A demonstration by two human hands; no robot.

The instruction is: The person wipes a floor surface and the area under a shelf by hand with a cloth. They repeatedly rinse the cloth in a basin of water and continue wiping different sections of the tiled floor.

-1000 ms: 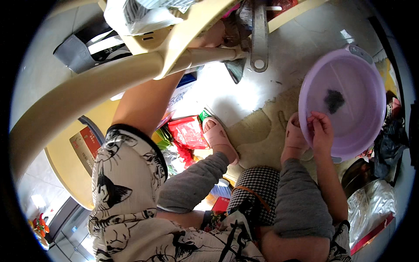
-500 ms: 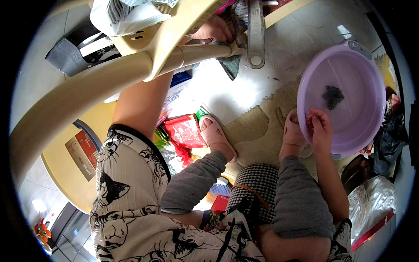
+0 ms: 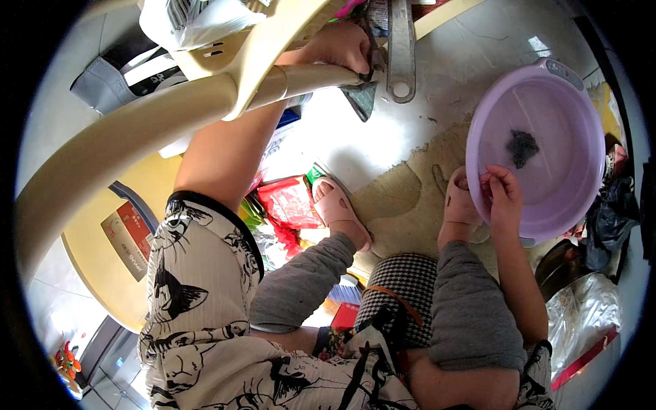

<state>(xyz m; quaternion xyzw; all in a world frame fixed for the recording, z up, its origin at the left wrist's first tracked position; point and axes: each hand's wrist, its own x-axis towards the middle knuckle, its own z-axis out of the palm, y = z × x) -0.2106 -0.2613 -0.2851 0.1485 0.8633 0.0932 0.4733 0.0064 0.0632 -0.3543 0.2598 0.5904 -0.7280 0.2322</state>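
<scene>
My left hand (image 3: 345, 48) reaches up behind a beige curved frame (image 3: 137, 130) and is closed on a dark grey-green cloth (image 3: 361, 101) at the bar's far end. Part of the cloth hangs below the bar; the rest is hidden by the hand and bar. At the right, my right hand (image 3: 504, 195) grips the near-left rim of a purple plastic basin (image 3: 588, 198), its fingers curled over the edge. A small dark clump (image 3: 523, 148), too unclear to name, rests on the basin's bottom.
A grey metal bar with a hole (image 3: 401, 61) hangs beside my left hand. White plastic-wrapped items (image 3: 195, 27) sit on the frame. A red packet (image 3: 290, 203) lies by my left foot. Clear plastic (image 3: 588, 314) and a black bag (image 3: 610, 222) crowd the right side.
My left hand has shifted right and closed over the cloth at the bar's end, and its knuckles now show more fully. My right hand stays on the basin rim.
</scene>
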